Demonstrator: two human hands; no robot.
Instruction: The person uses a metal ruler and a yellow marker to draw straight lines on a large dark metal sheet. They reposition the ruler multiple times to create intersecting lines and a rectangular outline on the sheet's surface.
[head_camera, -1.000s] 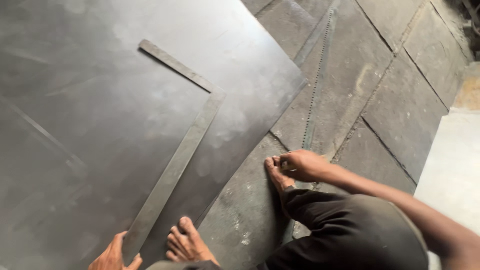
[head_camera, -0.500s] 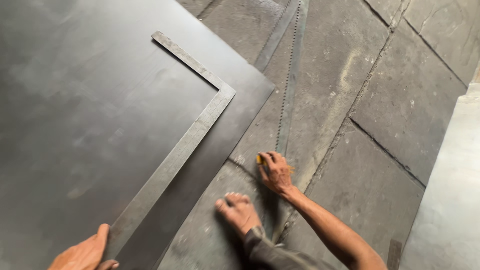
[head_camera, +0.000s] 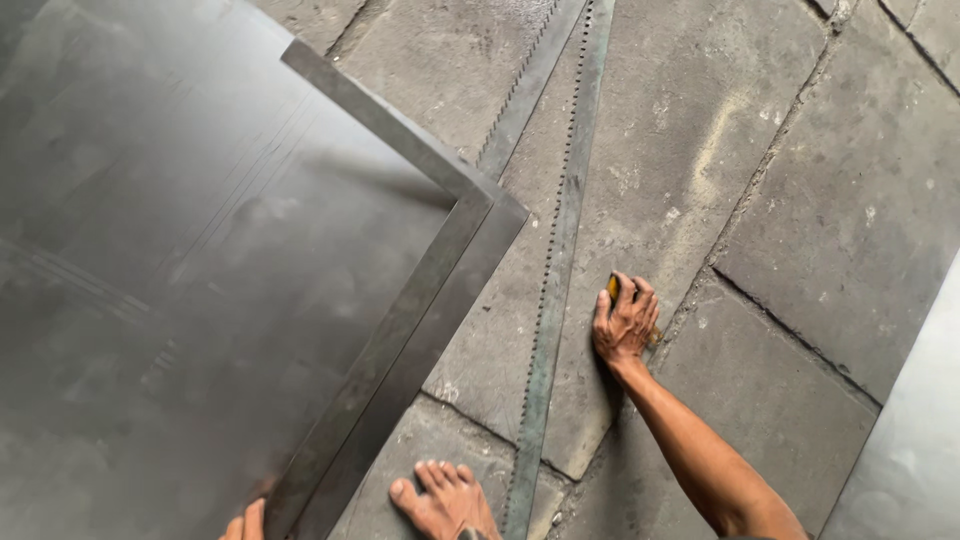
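My right hand (head_camera: 625, 323) rests on the stone floor, fingers closed over a small yellow object (head_camera: 613, 287), right beside a long perforated metal strip (head_camera: 555, 280) lying on the ground. My left hand (head_camera: 246, 523) shows only at the bottom edge, touching the lower end of a large steel framing square (head_camera: 400, 320). The square lies on a big dark metal sheet (head_camera: 170, 270), its corner near the sheet's right corner. My bare foot (head_camera: 445, 500) stands between the sheet and the strip.
The floor is grey stone slabs (head_camera: 800, 200) with joints and cracks. A second perforated strip (head_camera: 525, 90) lies angled against the first. A pale sheet edge (head_camera: 915, 440) fills the lower right corner.
The view has shifted and come closer. My right hand has slid to the right, over to the far side of the perforated strip, still holding the yellow object. My left hand stays at the square's end.
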